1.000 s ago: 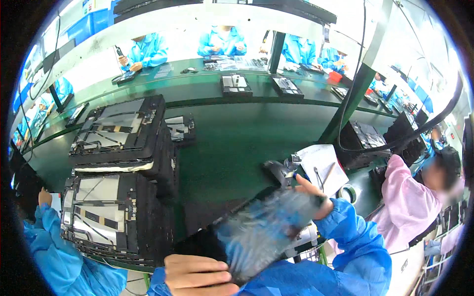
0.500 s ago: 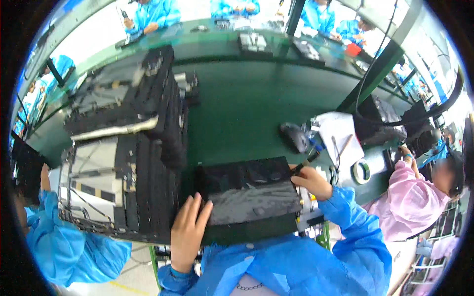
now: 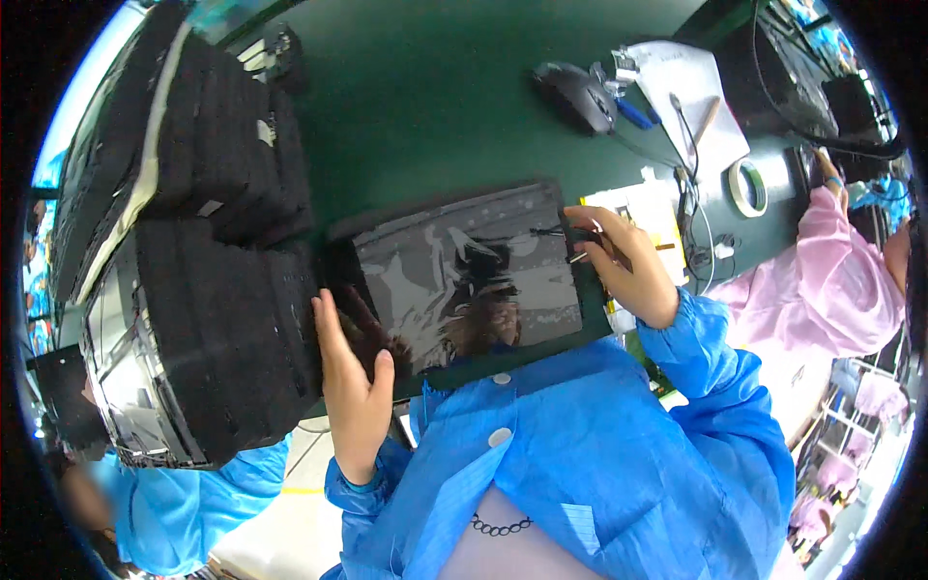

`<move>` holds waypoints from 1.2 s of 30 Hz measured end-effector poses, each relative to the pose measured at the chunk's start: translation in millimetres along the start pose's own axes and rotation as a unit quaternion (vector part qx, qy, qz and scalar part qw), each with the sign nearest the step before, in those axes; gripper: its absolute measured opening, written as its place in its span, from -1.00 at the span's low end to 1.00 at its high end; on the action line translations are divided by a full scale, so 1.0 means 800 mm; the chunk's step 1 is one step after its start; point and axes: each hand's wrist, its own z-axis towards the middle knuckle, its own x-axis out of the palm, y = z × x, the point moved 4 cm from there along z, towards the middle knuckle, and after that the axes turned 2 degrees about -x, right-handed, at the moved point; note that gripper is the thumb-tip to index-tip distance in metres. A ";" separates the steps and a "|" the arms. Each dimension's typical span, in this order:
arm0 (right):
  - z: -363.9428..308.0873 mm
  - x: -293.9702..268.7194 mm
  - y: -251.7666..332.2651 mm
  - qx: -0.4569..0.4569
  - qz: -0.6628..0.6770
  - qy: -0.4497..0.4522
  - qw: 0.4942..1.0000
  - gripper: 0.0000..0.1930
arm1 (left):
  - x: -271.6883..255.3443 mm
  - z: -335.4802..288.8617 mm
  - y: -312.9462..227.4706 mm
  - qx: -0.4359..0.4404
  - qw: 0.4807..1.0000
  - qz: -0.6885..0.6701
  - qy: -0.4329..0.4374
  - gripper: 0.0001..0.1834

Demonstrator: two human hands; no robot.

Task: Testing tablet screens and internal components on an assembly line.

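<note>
A flat screen panel point(image 3: 464, 290), black and glossy under a wrinkled clear film, lies on the green bench in front of me. Along its left edge rests my left hand point(image 3: 353, 387), fingers stretched out and thumb at the panel's lower left corner; it grips nothing. At the opposite edge, my right hand point(image 3: 628, 266) is closed on a thin black cable plug point(image 3: 578, 235), pinched between thumb and fingers beside the panel. The plug's tip is too small to make out.
Tall stacks of black panels in dark foam point(image 3: 242, 338) crowd the left side. Beyond my right hand are a black mouse point(image 3: 577, 97), white paper point(image 3: 681, 87), a tape roll point(image 3: 747, 187) and loose cables. A person in pink point(image 3: 812, 280) sits at the right, another in blue at the left.
My view has tipped down and nearer the panel. The panel's screen face shows more fully, with reflections in it. Both hands stay at its sides.
</note>
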 end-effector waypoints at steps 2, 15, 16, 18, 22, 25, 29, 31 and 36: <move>-0.016 0.006 0.002 -0.003 0.026 -0.018 1.000 -0.55 | -0.001 -0.004 -0.007 0.009 0.999 0.007 -0.029 -0.29; -0.063 0.019 -0.023 0.145 0.171 -0.145 0.964 -0.57 | 0.019 0.023 -0.040 -0.005 0.977 0.204 -0.059 -0.33; -0.063 0.016 -0.022 0.126 0.151 -0.151 0.969 -0.58 | 0.024 0.027 -0.052 -0.004 0.977 0.209 -0.053 -0.33; -0.063 0.013 -0.017 0.181 0.133 -0.138 0.965 -0.59 | 0.037 0.047 -0.113 0.115 0.961 0.242 -0.063 -0.35; -0.070 0.007 -0.015 0.173 0.124 -0.137 0.967 -0.63 | 0.102 0.081 -0.187 0.306 0.933 0.190 0.010 -0.56; -0.070 -0.001 -0.018 0.137 0.175 -0.133 0.966 -0.71 | 0.142 0.106 -0.185 0.269 0.950 0.161 0.017 -0.65; -0.082 -0.022 -0.032 0.174 0.258 -0.199 0.929 -0.78 | 0.160 0.117 -0.189 0.231 0.961 0.152 0.005 -0.70; -0.080 -0.029 -0.037 0.165 0.344 -0.219 0.898 -0.79 | 0.162 0.118 -0.184 0.219 0.965 0.147 -0.008 -0.68; -0.071 -0.024 -0.047 0.185 0.335 -0.159 0.910 -0.68 | 0.148 0.121 -0.179 0.238 0.950 0.198 -0.051 -0.72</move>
